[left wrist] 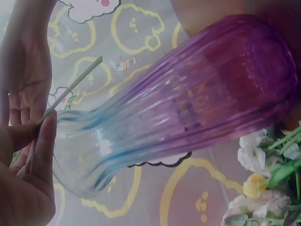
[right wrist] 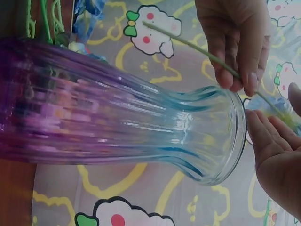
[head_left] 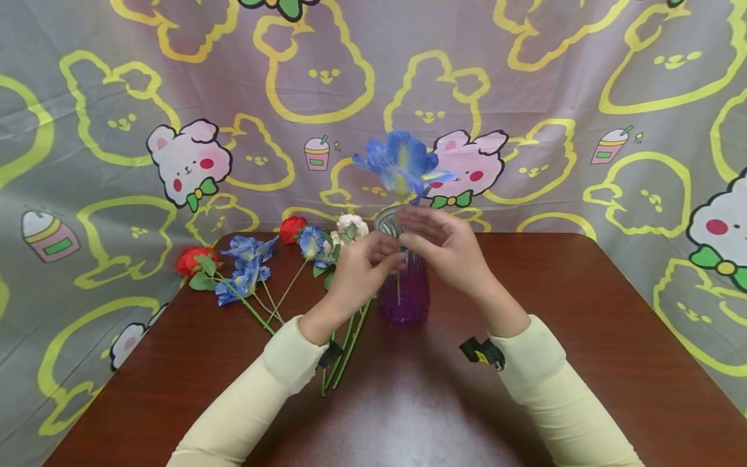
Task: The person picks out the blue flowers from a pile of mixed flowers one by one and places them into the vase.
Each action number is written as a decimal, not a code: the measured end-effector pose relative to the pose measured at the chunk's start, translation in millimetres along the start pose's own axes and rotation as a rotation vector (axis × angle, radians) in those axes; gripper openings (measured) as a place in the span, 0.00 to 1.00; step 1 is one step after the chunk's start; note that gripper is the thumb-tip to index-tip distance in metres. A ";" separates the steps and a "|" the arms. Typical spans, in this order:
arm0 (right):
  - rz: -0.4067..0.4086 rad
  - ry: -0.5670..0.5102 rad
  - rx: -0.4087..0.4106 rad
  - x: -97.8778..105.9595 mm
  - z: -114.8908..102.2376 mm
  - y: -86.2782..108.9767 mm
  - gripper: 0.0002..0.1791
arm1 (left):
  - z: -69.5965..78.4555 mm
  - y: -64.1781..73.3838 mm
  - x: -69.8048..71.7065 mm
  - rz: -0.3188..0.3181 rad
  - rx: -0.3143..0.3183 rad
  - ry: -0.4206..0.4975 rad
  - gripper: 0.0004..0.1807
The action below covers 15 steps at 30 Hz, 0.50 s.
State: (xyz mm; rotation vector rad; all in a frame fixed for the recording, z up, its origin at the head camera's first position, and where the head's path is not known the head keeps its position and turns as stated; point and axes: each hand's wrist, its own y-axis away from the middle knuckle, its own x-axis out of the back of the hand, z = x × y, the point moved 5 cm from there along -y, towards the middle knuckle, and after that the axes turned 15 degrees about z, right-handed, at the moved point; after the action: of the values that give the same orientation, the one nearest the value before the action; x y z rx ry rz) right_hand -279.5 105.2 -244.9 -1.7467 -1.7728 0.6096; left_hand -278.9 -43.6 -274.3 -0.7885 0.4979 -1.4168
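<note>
My left hand (head_left: 358, 269) pinches the thin green stem (right wrist: 188, 44) of a blue iris-like artificial flower (head_left: 399, 162) between thumb and fingertips. The bare lower end of the stem shows outside the glass vase (head_left: 404, 301), in front of it, and the bloom is above the vase's rim. That vase is ribbed, purple at the base and fading through blue to a clear flared mouth, and it stands upright. My right hand (head_left: 449, 250) is beside the mouth with its fingers extended, below the bloom and close to the stem (left wrist: 77, 82).
Left of the vase lie several loose artificial flowers on the brown table (head_left: 560, 305): red roses (head_left: 195, 261), blue blooms (head_left: 245, 269) and white flowers (head_left: 352, 227), their green stems (head_left: 350, 350) toward me. A grey cartoon-printed cloth (head_left: 373, 39) hangs behind the table.
</note>
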 end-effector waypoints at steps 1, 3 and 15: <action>0.009 0.002 -0.003 0.0 0.1 -0.2 0.22 | 0.6 0.4 -1.6 -0.001 -0.007 0.002 0.05; 0.028 -0.004 -0.010 -0.1 -0.2 -0.3 0.21 | 1.5 1.2 -4.4 0.000 -0.017 0.009 0.06; 0.144 -0.018 -0.038 2.3 0.4 -0.7 0.16 | 2.6 4.6 -12.6 -0.011 -0.036 0.000 0.05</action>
State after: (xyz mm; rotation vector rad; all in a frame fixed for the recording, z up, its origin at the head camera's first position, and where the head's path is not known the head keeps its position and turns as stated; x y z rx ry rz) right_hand -280.3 107.5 -244.5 -1.9127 -1.6911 0.6570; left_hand -275.4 -30.9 -277.7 -0.8212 0.5213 -1.4211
